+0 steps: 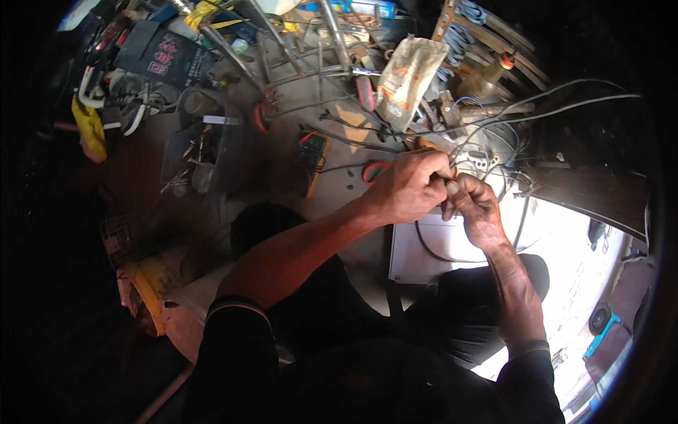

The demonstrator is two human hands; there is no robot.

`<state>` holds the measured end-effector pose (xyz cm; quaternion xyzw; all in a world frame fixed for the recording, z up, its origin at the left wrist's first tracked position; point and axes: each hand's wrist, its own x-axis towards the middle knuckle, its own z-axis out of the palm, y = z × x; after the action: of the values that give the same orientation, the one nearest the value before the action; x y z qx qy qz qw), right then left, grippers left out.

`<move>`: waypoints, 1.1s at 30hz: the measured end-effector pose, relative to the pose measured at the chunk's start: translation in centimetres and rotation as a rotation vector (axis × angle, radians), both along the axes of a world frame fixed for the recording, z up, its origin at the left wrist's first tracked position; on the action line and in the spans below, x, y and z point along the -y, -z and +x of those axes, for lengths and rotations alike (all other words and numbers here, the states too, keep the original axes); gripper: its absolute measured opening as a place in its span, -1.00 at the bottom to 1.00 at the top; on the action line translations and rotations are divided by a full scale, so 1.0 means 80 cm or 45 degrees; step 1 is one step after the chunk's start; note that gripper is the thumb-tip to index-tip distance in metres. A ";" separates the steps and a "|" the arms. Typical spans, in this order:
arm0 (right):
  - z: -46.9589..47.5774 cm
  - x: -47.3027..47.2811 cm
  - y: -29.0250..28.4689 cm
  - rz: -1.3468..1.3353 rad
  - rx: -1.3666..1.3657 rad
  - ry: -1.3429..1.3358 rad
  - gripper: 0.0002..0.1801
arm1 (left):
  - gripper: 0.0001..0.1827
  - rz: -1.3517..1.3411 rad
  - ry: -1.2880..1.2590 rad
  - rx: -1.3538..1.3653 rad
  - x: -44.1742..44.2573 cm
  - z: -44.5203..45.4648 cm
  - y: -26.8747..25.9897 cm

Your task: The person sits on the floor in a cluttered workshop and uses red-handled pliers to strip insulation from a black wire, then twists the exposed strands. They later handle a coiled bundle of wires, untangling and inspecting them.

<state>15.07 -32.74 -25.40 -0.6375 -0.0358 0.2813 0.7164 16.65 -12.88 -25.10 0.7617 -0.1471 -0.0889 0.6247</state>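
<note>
My left hand (416, 185) and my right hand (474, 206) meet in front of me, fingertips touching. Both pinch something thin that looks like a cable; the fingers hide most of it. Grey cables (535, 110) run from behind my hands toward the upper right. Below the hands a dark cable (442, 258) loops across a white flat panel (410, 252) near my knees. Just left of my left hand lies a red ring-shaped object (374, 170). A dark green tool with yellow edging (312, 153) rests on the floor farther left.
A clear plastic bin (226, 153) of small tools stands left. Metal tubing (331, 32) rises ahead. Beyond my hands are a printed bag (413, 79), a bottle with a red cap (484, 77) and wooden slats (498, 37). A dark brown board (593, 193) juts in from the right.
</note>
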 end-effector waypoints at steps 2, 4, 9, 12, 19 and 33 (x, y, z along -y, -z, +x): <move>-0.001 0.001 0.001 -0.004 0.011 0.004 -0.66 | -0.95 0.064 -0.028 0.219 0.002 -0.002 0.001; -0.003 0.001 0.001 -0.005 0.053 0.014 -0.65 | -0.91 0.092 -0.069 0.114 0.008 -0.004 0.001; -0.008 -0.002 -0.004 0.141 0.067 0.086 -0.63 | -0.89 -0.027 -0.103 0.011 0.017 -0.009 -0.014; -0.005 0.000 -0.007 0.163 0.141 0.065 -0.64 | -0.90 -0.122 -0.069 -0.029 0.018 -0.010 -0.020; 0.000 0.018 -0.017 0.168 0.377 -0.079 -0.67 | -0.90 -0.451 -0.067 -0.247 0.028 -0.013 -0.010; 0.005 0.026 -0.017 0.104 0.394 -0.093 -0.72 | -0.92 -0.295 0.046 -0.127 0.014 0.003 -0.012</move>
<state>15.44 -34.85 -24.01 -0.6418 -0.1800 0.2039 0.7170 16.85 -14.03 -24.16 0.6764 -0.1386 -0.1204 0.7132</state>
